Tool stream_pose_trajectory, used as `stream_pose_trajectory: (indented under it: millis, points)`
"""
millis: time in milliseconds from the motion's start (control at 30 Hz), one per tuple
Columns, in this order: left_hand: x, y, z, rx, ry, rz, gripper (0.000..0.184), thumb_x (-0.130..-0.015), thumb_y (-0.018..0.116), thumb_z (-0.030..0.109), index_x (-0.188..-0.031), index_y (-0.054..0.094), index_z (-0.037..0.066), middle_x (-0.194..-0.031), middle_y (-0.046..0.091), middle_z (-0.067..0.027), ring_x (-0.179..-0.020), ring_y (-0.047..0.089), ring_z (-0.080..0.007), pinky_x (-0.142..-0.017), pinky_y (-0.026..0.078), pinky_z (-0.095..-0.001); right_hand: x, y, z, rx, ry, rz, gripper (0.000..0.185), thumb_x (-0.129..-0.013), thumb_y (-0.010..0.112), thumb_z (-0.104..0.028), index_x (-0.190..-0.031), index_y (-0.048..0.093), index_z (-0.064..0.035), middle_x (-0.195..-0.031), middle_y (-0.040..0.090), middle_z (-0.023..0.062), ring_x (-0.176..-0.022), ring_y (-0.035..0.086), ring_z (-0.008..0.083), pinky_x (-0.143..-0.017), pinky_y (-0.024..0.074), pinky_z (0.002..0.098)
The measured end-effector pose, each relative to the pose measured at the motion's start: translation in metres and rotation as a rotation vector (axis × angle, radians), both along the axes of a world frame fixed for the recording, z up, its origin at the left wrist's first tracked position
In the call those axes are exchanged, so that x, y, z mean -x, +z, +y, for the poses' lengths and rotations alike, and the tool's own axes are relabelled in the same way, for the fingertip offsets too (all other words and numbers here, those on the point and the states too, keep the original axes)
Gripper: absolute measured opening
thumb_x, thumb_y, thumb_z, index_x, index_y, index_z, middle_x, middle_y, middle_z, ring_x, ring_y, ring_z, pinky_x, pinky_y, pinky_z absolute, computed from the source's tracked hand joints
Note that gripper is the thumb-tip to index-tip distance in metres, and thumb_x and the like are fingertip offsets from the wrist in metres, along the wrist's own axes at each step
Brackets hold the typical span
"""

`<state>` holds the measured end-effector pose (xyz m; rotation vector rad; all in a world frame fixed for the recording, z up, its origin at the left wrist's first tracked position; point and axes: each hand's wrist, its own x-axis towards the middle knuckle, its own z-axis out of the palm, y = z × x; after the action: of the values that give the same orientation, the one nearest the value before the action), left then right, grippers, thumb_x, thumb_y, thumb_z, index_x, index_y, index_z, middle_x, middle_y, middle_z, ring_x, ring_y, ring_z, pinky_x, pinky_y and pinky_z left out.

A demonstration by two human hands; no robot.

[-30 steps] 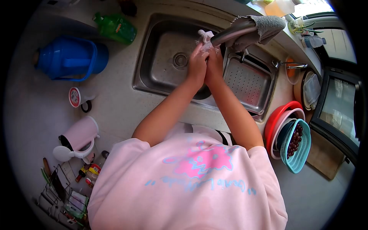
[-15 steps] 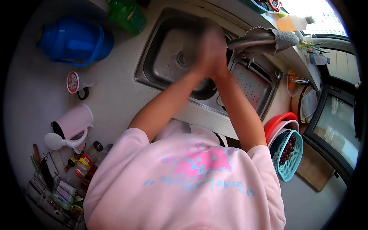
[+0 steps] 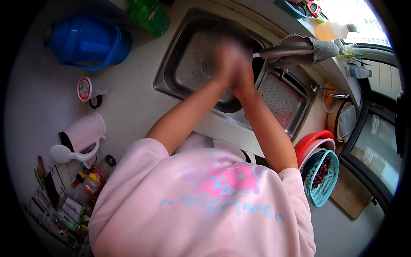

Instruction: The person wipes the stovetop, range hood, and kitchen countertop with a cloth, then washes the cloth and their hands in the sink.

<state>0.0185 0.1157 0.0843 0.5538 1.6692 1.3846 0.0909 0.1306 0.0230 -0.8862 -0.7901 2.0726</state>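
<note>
Upper centre, blurred hands (image 3: pixel 229 64) come together over the sink (image 3: pixel 182 68); whether they grip anything, I cannot tell. Beside them, the metal tap (image 3: pixel 284 52) looks rigid, likely slippery, best held at its grey cloth (image 3: pixel 327 50).

A blue jug (image 3: pixel 83 43) stands near a green bottle (image 3: pixel 150 18); dark fruit (image 3: pixel 321 173) lies in a turquoise basket (image 3: pixel 328 185).

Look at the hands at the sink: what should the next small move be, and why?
Perhaps ease the left hand and right hand together slightly leftward, toward the drain: they meet over the right side of the basin, close to the metal fixture in this view, so that may give more room. Blur hides anything held.
</note>
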Motion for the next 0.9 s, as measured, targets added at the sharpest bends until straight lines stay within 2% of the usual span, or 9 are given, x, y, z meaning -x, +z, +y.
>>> stream_pose_trajectory:
  millis: [100, 200, 233, 300, 367, 500, 633, 767, 900]
  points:
    - [-0.031, -0.022, -0.007, -0.071, -0.015, -0.018, 0.044, -0.105, 0.045, 0.019, -0.145, 0.044, 0.000, -0.133, 0.056, -0.0121, -0.117, 0.055, -0.0180, -0.100, 0.044, -0.0305, -0.015, -0.049, 0.055, -0.219, 0.035, -0.063, 0.035, -0.105, 0.050, -0.034, -0.122, 0.060, -0.0050, -0.108, 0.065, 0.0040, -0.097, 0.060, 0.0150, -0.082, 0.0490, 0.0302]
    - [-0.023, -0.053, 0.009, -0.249, -0.046, 0.219, 0.048, -0.106, 0.047, 0.026, -0.146, 0.043, 0.000, -0.130, 0.056, -0.0129, -0.114, 0.055, -0.0181, -0.099, 0.045, -0.0318, -0.012, -0.027, 0.040, 0.148, 0.016, 0.046, 0.048, -0.107, 0.037, -0.048, -0.126, 0.057, -0.0083, -0.114, 0.062, 0.0032, -0.102, 0.058, 0.0181, -0.091, 0.0465, 0.0330]
    - [-0.008, -0.058, 0.017, -0.254, 0.055, -0.123, 0.049, -0.105, 0.049, 0.029, -0.145, 0.044, 0.000, -0.127, 0.057, -0.0136, -0.112, 0.056, -0.0189, -0.097, 0.047, -0.0336, 0.000, 0.010, 0.014, 0.232, -0.020, 0.085, 0.053, -0.107, 0.033, -0.053, -0.130, 0.054, -0.0094, -0.117, 0.060, 0.0028, -0.105, 0.057, 0.0193, -0.095, 0.0449, 0.0343]
    - [0.015, -0.059, 0.024, -0.232, 0.162, -0.337, 0.045, -0.103, 0.054, 0.029, -0.139, 0.047, 0.002, -0.117, 0.059, -0.0133, -0.103, 0.060, -0.0200, -0.091, 0.051, -0.0346, 0.000, 0.040, -0.004, 0.072, 0.115, -0.052, 0.052, -0.102, 0.051, -0.045, -0.142, 0.046, -0.0140, -0.136, 0.055, 0.0008, -0.126, 0.052, 0.0159, -0.107, 0.0403, 0.0351]
    - [0.027, -0.074, 0.028, -0.180, 0.097, -0.212, 0.037, -0.098, 0.061, 0.020, -0.130, 0.050, 0.005, -0.106, 0.062, -0.0112, -0.093, 0.064, -0.0201, -0.084, 0.054, -0.0334, -0.004, 0.050, -0.015, 0.134, 0.165, 0.186, 0.042, -0.106, 0.038, -0.038, -0.133, 0.050, -0.0078, -0.139, 0.045, 0.0047, -0.133, 0.038, 0.0192, -0.114, 0.0218, 0.0345]
    - [0.028, -0.110, 0.033, -0.203, -0.023, -0.290, 0.038, -0.086, 0.073, 0.002, -0.118, 0.053, 0.006, -0.099, 0.063, -0.0095, -0.083, 0.067, -0.0201, -0.074, 0.057, -0.0321, -0.029, 0.018, -0.011, -0.137, 0.195, -0.058, 0.043, -0.104, 0.041, -0.033, -0.135, 0.050, -0.0042, -0.140, 0.050, 0.0062, -0.133, 0.044, 0.0203, -0.114, 0.0273, 0.0357]
    - [0.042, -0.164, 0.040, -0.579, -0.144, -0.293, 0.037, -0.086, 0.073, -0.001, -0.117, 0.054, 0.005, -0.100, 0.063, -0.0102, -0.072, 0.064, -0.0144, -0.057, 0.052, -0.0223, -0.073, 0.021, -0.010, 0.263, 0.025, -0.110, 0.045, -0.102, 0.043, -0.031, -0.137, 0.050, -0.0016, -0.143, 0.054, 0.0115, -0.134, 0.049, 0.0246, -0.114, 0.0325, 0.0375]
    - [0.028, -0.093, 0.038, -0.258, -0.087, -0.714, 0.024, -0.091, 0.070, 0.008, -0.112, 0.057, 0.007, -0.088, 0.059, -0.0054, -0.058, 0.052, -0.0062, -0.042, 0.036, -0.0163, -0.109, -0.003, -0.012, 0.534, -0.153, -0.061, 0.046, -0.101, 0.043, -0.030, -0.135, 0.050, 0.0002, -0.142, 0.055, 0.0169, -0.133, 0.050, 0.0290, -0.114, 0.0348, 0.0392]
    - [0.012, -0.088, 0.042, -0.251, -0.214, -0.584, 0.010, -0.097, 0.062, 0.019, -0.095, 0.058, 0.011, -0.074, 0.052, 0.0009, -0.050, 0.046, -0.0057, -0.037, 0.029, -0.0194, -0.117, -0.015, -0.014, 0.527, -0.185, -0.128, 0.047, -0.101, 0.043, -0.031, -0.135, 0.049, 0.0009, -0.141, 0.055, 0.0186, -0.132, 0.051, 0.0304, -0.111, 0.0388, 0.0402]
